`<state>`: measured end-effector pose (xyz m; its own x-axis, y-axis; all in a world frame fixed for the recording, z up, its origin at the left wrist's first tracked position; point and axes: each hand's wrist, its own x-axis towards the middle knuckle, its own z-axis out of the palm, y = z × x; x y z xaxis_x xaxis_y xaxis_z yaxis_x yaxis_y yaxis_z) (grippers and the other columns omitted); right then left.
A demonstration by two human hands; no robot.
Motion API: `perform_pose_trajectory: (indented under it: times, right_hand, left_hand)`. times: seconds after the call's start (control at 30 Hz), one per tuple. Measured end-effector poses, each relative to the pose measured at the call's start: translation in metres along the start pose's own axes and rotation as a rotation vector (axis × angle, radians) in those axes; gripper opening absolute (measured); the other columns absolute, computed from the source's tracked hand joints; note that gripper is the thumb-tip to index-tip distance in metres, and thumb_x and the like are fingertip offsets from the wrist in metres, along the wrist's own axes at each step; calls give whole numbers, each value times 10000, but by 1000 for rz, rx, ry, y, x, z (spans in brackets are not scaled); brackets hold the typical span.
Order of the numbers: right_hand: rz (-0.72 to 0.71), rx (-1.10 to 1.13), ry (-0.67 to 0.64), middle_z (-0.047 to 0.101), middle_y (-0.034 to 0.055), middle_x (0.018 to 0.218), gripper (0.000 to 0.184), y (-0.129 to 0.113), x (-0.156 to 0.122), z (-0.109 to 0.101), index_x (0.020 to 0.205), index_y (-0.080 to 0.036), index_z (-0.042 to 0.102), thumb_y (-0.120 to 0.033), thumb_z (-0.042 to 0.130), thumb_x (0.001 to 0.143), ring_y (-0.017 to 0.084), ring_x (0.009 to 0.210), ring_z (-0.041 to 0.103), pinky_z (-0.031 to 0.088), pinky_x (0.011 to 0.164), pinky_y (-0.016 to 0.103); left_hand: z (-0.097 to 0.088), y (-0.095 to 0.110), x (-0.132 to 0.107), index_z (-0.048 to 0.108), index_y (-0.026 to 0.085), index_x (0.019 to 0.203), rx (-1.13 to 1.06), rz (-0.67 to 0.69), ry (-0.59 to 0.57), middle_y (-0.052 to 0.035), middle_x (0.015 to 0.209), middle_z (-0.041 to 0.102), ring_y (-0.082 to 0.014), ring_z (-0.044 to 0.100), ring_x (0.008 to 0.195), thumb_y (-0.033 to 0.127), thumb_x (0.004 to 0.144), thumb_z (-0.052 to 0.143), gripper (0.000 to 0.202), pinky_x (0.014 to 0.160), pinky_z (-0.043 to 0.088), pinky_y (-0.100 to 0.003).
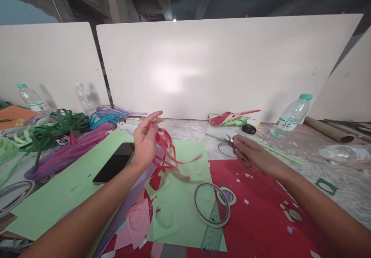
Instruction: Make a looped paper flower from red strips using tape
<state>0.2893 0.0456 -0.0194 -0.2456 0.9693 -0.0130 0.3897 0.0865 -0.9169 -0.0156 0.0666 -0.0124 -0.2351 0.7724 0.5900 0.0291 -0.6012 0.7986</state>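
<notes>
My left hand [146, 142] is raised over the green paper, its thumb and fingers closed on a bunch of curled red paper strips [168, 146]. The loose ends of the strips hang and spread to the right. On the other side, my right hand [251, 151] is closed around a small shiny metal tool [230, 139]; its kind is mostly hidden by the fingers. Just below it, a thin ring [224, 150] lies on the table. Under my left wrist is a black phone [114, 163]. A roll of tape [198, 211] lies nearer me, overlapping a clear green ruler [211, 233].
Green paper sheets [185, 231] and red paper [255, 227] with scattered scraps cover the front. Cut pink paper [137, 219] lies to the left. A water bottle [292, 117], a cardboard tube [329, 129] and a strip bundle [223, 119] stand or lie before the white board [217, 57].
</notes>
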Motion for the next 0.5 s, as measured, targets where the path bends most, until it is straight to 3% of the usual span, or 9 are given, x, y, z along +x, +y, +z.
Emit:
perform_pose_trajectory:
  times: [0.1, 0.2, 0.33, 0.4, 0.5]
  right_hand:
    - [-19, 149, 126, 317, -72, 565, 378, 0, 2, -12, 799, -226, 432, -597, 420, 870, 76, 406, 244, 218, 364, 214]
    - [0, 10, 162, 298, -81, 547, 348, 2, 2, -13, 853, -227, 470, -567, 534, 817, 80, 417, 247, 213, 383, 219]
    - [-49, -418, -76, 443, -30, 609, 235, 4, -4, 15, 738, -207, 531, -425, 612, 769, 117, 530, 405, 298, 476, 242]
    - [-90, -516, -220, 502, -13, 637, 199, 5, -8, 36, 717, -206, 536, -382, 619, 757, 133, 564, 450, 311, 495, 247]
    - [-138, -639, -281, 578, 14, 670, 170, 6, -13, 61, 721, -200, 534, -351, 599, 765, 158, 588, 506, 325, 516, 263]
  left_hand:
    - [1, 3, -7, 593, 208, 1181, 199, 144, -35, -77, 1184, 619, -217, 592, 1043, 243, 869, 460, 341, 825, 517, -341]
    - [7, 2, -18, 569, 199, 1203, 301, 170, -210, -83, 1189, 621, -210, 596, 1037, 239, 907, 395, 345, 856, 506, -352]
    - [15, -5, -35, 511, 206, 1279, 618, 195, -552, -68, 1279, 580, -218, 563, 1101, 221, 902, 389, 396, 955, 446, -377]
    - [17, -9, -42, 439, 201, 1348, 750, 202, -734, -64, 1343, 529, -236, 518, 1169, 266, 910, 388, 446, 990, 417, -393]
    - [17, -13, -48, 351, 177, 1407, 862, 161, -928, -74, 1393, 476, -270, 458, 1235, 356, 930, 349, 509, 1000, 401, -421]
